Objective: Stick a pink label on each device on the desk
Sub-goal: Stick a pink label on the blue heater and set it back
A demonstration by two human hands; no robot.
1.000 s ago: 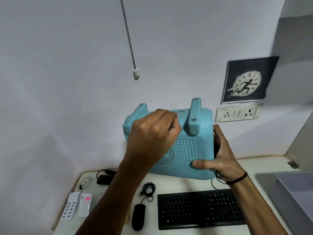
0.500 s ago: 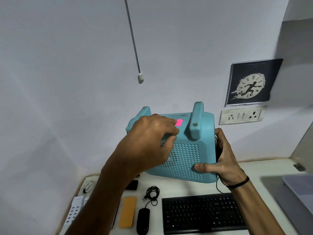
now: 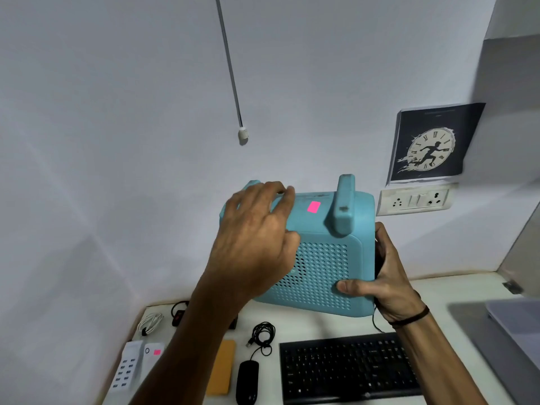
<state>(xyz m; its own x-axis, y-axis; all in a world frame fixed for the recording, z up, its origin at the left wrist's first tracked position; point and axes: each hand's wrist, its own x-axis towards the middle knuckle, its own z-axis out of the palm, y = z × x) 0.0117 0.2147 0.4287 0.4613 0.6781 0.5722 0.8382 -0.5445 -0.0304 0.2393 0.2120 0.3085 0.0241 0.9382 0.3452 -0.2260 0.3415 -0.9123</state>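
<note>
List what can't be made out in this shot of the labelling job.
- Left part of the blue device: hidden by the left hand, head view.
- Right hand: its fingers lie behind the device; only the thumb shows.
- Laptop: cut off by the right edge.
- Keyboard, mouse: too dark and cropped to rule out a label.

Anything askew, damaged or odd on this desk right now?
Nothing damaged or spilled. The teal speaker is tilted off the desk, gripped by the right hand; its pink label sits slightly crooked on top. The left hand hovers open.
</note>
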